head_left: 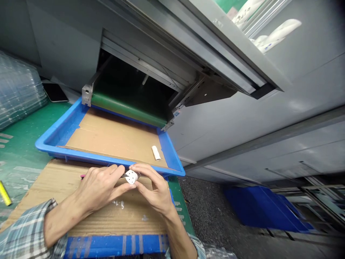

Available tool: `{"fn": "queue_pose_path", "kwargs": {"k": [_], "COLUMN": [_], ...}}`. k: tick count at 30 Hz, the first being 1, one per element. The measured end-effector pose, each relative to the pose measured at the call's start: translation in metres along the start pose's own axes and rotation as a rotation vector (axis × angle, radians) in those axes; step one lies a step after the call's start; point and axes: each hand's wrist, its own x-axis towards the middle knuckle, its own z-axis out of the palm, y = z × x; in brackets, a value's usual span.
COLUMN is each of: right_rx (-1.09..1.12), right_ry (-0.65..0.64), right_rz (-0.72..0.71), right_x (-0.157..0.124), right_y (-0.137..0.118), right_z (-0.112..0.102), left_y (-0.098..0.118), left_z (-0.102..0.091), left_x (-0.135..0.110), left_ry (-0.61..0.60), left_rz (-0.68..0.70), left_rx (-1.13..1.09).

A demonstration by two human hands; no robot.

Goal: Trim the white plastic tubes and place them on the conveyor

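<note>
The right hand (153, 190) pinches a white cylindrical plastic part (132, 177) at six o'clock from the blue plastic tray (107, 160); the left hand (98, 189) grips a slim pink-ended tool (82, 176), its tip just beside the part.

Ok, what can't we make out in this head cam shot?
Head view:
Pink-ended tool: shaft hidden by the left hand.
White round part: far end hidden by the right hand.
Machine opening: inside too dark.
White items: cut off by the top edge.
</note>
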Motion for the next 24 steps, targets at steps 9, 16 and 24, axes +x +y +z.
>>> {"fn": "queue_pose_path", "kwargs": {"k": [9,16,24], "right_rx": [-0.095,-0.109,-0.177], "right_ry": [0.039,0.14,0.183], "right_rz": [0.02,-0.081,-0.12], "right_x": [-0.003,-0.005,-0.007], "right_y": [-0.004,0.001,0.001], "right_z": [0.002,0.013,0.016], "left_y": [0.003,0.005,0.007], "left_z": [0.002,0.002,0.001], "left_x": [-0.001,-0.002,-0.001], "left_ry": [-0.043,-0.014,-0.021], "left_rz": [0.021,0.032,0.032], "left_rx": [0.017,0.032,0.037]}}
